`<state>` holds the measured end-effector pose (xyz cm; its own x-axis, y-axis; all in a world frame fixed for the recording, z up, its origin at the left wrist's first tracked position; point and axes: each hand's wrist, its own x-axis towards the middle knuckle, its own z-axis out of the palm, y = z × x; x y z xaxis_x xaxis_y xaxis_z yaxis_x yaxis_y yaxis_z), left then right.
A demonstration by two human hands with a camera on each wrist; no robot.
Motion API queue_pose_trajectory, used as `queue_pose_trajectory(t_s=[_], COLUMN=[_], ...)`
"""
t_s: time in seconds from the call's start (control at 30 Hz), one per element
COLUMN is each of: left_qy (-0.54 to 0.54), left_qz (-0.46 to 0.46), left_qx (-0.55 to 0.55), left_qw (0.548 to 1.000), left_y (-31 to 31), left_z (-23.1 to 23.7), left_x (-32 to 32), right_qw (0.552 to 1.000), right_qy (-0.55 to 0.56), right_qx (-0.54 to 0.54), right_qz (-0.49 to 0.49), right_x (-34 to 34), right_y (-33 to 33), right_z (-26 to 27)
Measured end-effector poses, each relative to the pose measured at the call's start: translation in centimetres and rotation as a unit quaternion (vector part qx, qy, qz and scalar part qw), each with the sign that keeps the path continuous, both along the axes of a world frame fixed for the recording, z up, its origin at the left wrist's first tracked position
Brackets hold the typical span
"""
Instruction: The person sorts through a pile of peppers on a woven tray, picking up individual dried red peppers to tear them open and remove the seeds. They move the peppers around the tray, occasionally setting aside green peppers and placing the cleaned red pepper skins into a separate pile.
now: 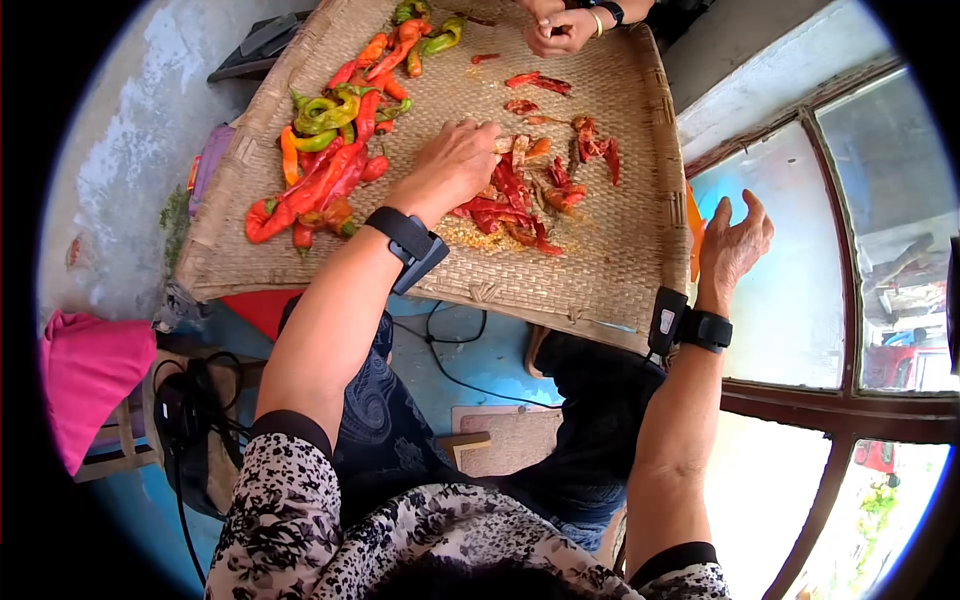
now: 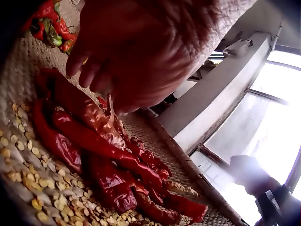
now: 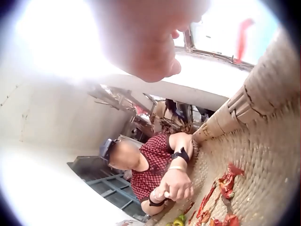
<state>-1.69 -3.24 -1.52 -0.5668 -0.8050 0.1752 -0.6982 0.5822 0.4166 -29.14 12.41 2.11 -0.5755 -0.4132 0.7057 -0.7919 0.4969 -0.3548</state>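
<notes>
My left hand (image 1: 455, 165) is low over a heap of dried red peppers (image 1: 510, 190) on a woven tray (image 1: 600, 260). In the left wrist view its fingers curl towards the thumb, pinching the pale, shrivelled end of a dried pepper (image 2: 111, 104). Beneath it lie glossy, wrinkled red peppers (image 2: 103, 141) and loose yellow seeds (image 2: 56, 197). My right hand (image 1: 735, 245) is raised outside the tray's right edge, by the window, fingers spread and holding nothing. A blurred red strip (image 3: 243, 40) shows beyond the tray rim in the right wrist view.
Fresh red, orange and green peppers (image 1: 330, 150) fill the tray's left side. Across the tray, another person's hands (image 1: 565, 25) meet at its far edge. A framed window (image 1: 780, 260) stands close on the right. Black cables (image 1: 195, 400) and pink cloth (image 1: 95, 380) are at left.
</notes>
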Motion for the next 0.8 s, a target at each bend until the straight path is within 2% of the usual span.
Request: queue_pose_trajectory(t_s=[0.07, 0.1, 0.13, 0.17, 0.2, 0.23, 0.27, 0.33, 0.4, 0.47, 0.53, 0.6, 0.67, 0.73, 0.8], left_qy=[-0.058, -0.057, -0.084, -0.112, -0.114, -0.062, -0.01, -0.008, -0.005, 0.142, 0.164, 0.188, 0.184, 0.185, 0.186], left_qz=[-0.011, -0.01, -0.001, 0.009, 0.007, 0.001, -0.005, 0.001, 0.008, -0.006, -0.006, -0.006, -0.02, -0.025, -0.032], left_qx=[-0.031, -0.03, 0.013, 0.055, 0.055, 0.022, -0.011, -0.031, -0.052, 0.011, 0.015, 0.018, 0.028, 0.026, 0.024], left_qw=[0.998, 0.998, 0.996, 0.992, 0.992, 0.998, 1.0, 0.999, 0.999, 0.99, 0.986, 0.982, 0.982, 0.982, 0.982], left_y=[0.1, 0.1, 0.1, 0.0, -0.4, -0.9, -1.3, -1.0, -0.6, 0.1, 0.1, 0.3, 0.8, 1.0, 1.3], left_z=[-0.4, 0.0, 0.9, 1.3, 0.7, -0.3, -1.2, -0.4, 0.6, 1.5, 1.5, 1.7, 2.0, 2.1, 2.2], left_x=[-0.5, -0.8, -1.2, -1.4, -1.3, -0.9, -0.7, -0.7, -0.5, 0.0, 0.3, 0.5, 0.8, 0.9, 0.9], right_qw=[0.995, 0.98, 0.958, 0.928, 0.9, 0.885, 0.87, 0.847, 0.843, 0.836, 0.852, 0.852, 0.82, 0.827, 0.891], right_qy=[-0.049, -0.073, -0.054, -0.132, -0.148, -0.162, -0.14, -0.099, -0.087, -0.072, -0.1, -0.091, -0.28, -0.293, -0.253], right_qx=[0.032, 0.056, 0.082, 0.127, 0.196, 0.301, 0.358, 0.427, 0.424, 0.424, 0.332, 0.317, 0.273, 0.254, 0.118], right_qz=[0.083, 0.179, 0.269, 0.323, 0.361, 0.317, 0.309, 0.301, 0.321, 0.342, 0.391, 0.407, 0.418, 0.408, 0.357], right_x=[0.9, 1.1, 2.2, 3.5, 4.0, 6.1, 6.9, 8.9, 8.5, 8.0, 7.8, 7.5, 7.2, 6.8, 5.6], right_y=[-0.4, -1.1, -1.9, -1.8, -2.7, -2.7, -3.0, -3.4, -4.1, -4.2, -4.0, -3.5, -3.1, -2.8, -2.7], right_z=[-0.2, -0.7, -1.1, -1.6, -2.7, -1.7, -2.1, -1.2, -2.2, -3.0, -2.7, -1.3, 0.1, 0.3, -0.2])
